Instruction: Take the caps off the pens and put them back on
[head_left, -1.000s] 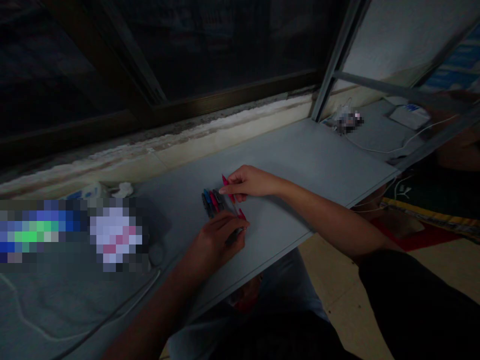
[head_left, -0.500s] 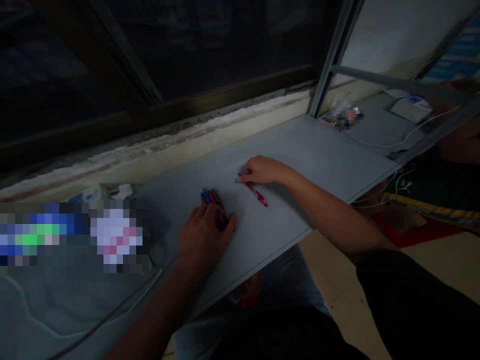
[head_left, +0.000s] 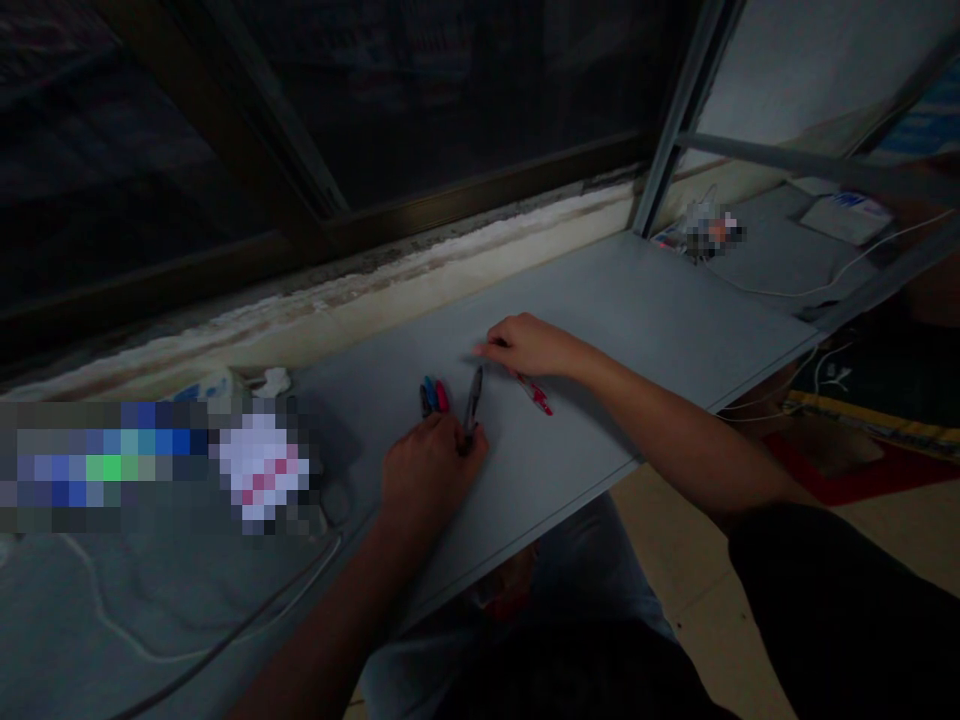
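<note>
My left hand (head_left: 431, 475) rests on the grey board (head_left: 622, 300) and is shut on a dark marker (head_left: 473, 400), which stands tilted up from my fingers. Just left of it lie a few markers (head_left: 433, 397) in black, blue and red, close together and apart from my fingers. My right hand (head_left: 529, 345) lies on the board with its fingers loosely curled. Its heel covers the upper end of a red pen (head_left: 537, 395), whose lower end shows. That hand holds nothing I can see.
A blurred pile of objects (head_left: 150, 465) and a blurred white item (head_left: 262, 470) sit left of my hands. Past the board's far end are a white box (head_left: 846, 218) and a white cable (head_left: 817, 280). A dark window frame (head_left: 487, 170) runs behind the board.
My left hand has lifted the dark marker from the group, leaving fewer there. My right hand stays at the red pen's upper end. The view has shifted slightly.
</note>
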